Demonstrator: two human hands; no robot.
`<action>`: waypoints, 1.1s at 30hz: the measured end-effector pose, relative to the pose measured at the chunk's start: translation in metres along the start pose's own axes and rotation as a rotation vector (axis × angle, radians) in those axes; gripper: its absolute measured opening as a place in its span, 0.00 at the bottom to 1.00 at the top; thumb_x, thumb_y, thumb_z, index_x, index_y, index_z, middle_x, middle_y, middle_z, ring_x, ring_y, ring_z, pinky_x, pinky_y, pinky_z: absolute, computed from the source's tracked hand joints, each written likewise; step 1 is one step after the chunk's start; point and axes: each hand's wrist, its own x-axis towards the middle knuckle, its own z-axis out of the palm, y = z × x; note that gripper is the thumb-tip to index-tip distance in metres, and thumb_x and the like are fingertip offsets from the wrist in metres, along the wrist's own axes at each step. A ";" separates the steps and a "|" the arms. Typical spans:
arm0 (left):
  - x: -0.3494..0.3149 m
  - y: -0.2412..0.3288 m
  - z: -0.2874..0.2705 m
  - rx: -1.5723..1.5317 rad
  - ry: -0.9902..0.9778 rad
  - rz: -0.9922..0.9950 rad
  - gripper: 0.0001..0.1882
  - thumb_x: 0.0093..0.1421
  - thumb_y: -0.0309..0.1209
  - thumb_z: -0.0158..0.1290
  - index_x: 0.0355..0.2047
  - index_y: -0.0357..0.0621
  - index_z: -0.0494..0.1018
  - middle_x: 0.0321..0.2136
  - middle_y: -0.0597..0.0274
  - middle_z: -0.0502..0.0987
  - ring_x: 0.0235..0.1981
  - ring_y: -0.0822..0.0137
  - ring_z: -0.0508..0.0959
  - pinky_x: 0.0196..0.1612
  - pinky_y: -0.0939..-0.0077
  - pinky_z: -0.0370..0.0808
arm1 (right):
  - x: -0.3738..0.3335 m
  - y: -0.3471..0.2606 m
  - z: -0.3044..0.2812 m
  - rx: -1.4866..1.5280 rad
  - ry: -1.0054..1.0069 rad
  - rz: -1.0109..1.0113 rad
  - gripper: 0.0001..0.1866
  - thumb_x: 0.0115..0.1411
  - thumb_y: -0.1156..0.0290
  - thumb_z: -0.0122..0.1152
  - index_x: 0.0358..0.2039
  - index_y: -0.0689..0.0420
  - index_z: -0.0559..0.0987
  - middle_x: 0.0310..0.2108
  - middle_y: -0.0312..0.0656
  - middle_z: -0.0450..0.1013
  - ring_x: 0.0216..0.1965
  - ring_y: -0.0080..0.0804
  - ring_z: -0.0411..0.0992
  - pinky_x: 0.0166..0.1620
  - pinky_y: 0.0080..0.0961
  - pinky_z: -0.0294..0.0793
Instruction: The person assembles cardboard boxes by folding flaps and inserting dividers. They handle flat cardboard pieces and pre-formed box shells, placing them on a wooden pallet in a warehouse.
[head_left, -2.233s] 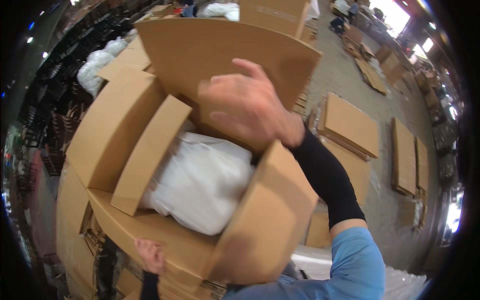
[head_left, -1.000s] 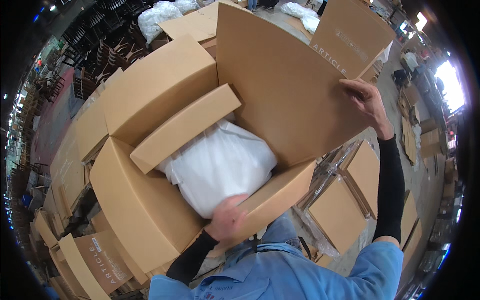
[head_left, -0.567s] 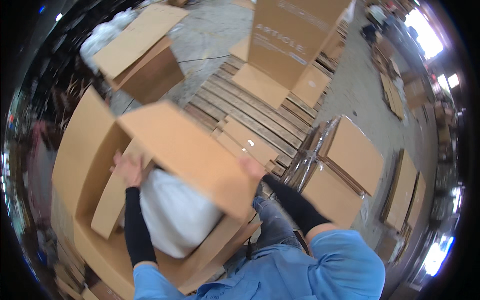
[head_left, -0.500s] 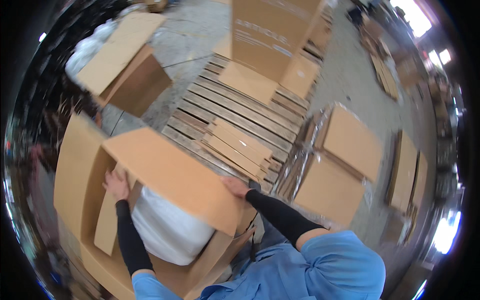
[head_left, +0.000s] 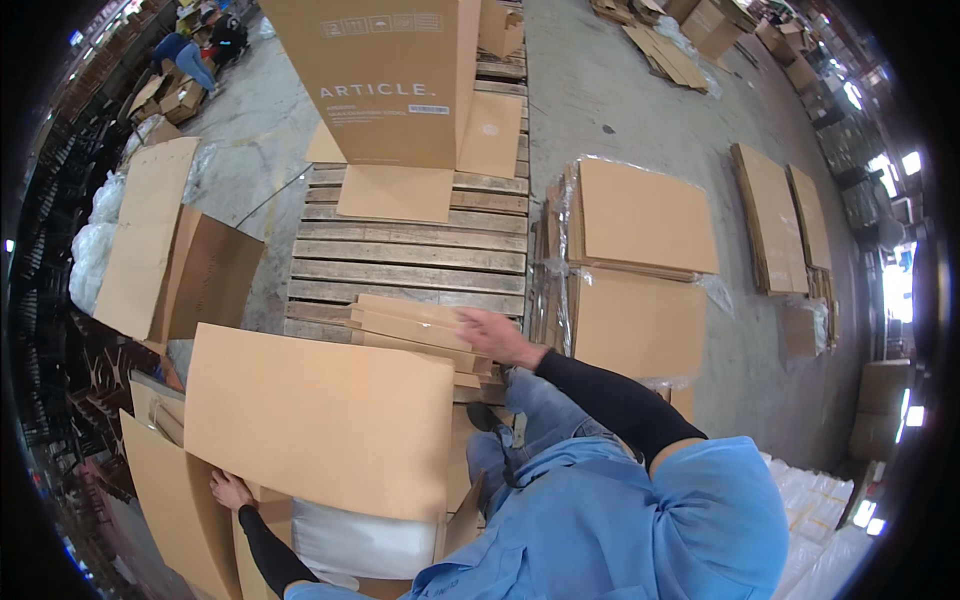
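Note:
In front of me stands an open cardboard box [head_left: 172, 500], with one large flap [head_left: 320, 415] raised across its far side. A white wrapped item [head_left: 365, 540] lies inside it. My left hand [head_left: 232, 490] is down inside the box's left side, its fingers closed over the upper end of a cardboard insert [head_left: 262, 545]; part of the grip is hidden. My right hand [head_left: 490, 335], slightly blurred, reaches past the flap with fingers stretched out and nothing visibly held. It is over the right end of several flat cardboard strips [head_left: 400, 322] on a wooden pallet [head_left: 410, 268].
A tall printed carton [head_left: 385, 110] stands on the pallet's far end. Plastic-wrapped stacks of flat cardboard [head_left: 640, 320] sit to the right. Left of the pallet is another open box [head_left: 210, 270]. Two people [head_left: 188, 62] are bent over boxes at the far left.
My right hand has left the flap's right corner and moved out over the cardboard strips. My left hand remains at the insert inside the box. The view has turned.

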 end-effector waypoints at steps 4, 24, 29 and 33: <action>-0.016 0.006 -0.004 0.079 0.093 -0.075 0.33 0.72 0.53 0.36 0.61 0.36 0.66 0.61 0.39 0.66 0.60 0.42 0.67 0.63 0.50 0.62 | -0.017 0.098 -0.026 0.008 0.230 0.109 0.28 0.65 0.58 0.60 0.59 0.63 0.73 0.51 0.56 0.76 0.48 0.49 0.78 0.51 0.37 0.77; 0.088 0.477 -0.260 -0.666 0.569 0.345 0.21 0.72 0.33 0.46 0.61 0.33 0.63 0.58 0.44 0.67 0.57 0.50 0.68 0.64 0.61 0.64 | 0.093 0.239 -0.392 0.370 0.631 0.535 0.21 0.62 0.59 0.59 0.41 0.69 0.80 0.25 0.44 0.77 0.26 0.29 0.73 0.32 0.30 0.73; 0.058 0.725 -0.261 -0.164 0.438 0.972 0.26 0.69 0.38 0.51 0.58 0.28 0.63 0.65 0.40 0.60 0.65 0.43 0.61 0.66 0.52 0.58 | 0.030 0.227 -0.415 0.294 0.357 0.690 0.21 0.60 0.56 0.61 0.40 0.63 0.83 0.22 0.41 0.75 0.22 0.27 0.72 0.28 0.30 0.73; 0.024 0.770 -0.265 -0.410 0.304 0.871 0.29 0.70 0.41 0.50 0.60 0.29 0.63 0.66 0.40 0.59 0.66 0.43 0.60 0.67 0.53 0.57 | -0.016 0.268 -0.450 0.081 0.241 0.776 0.26 0.62 0.59 0.63 0.56 0.63 0.76 0.37 0.44 0.79 0.31 0.27 0.75 0.29 0.24 0.75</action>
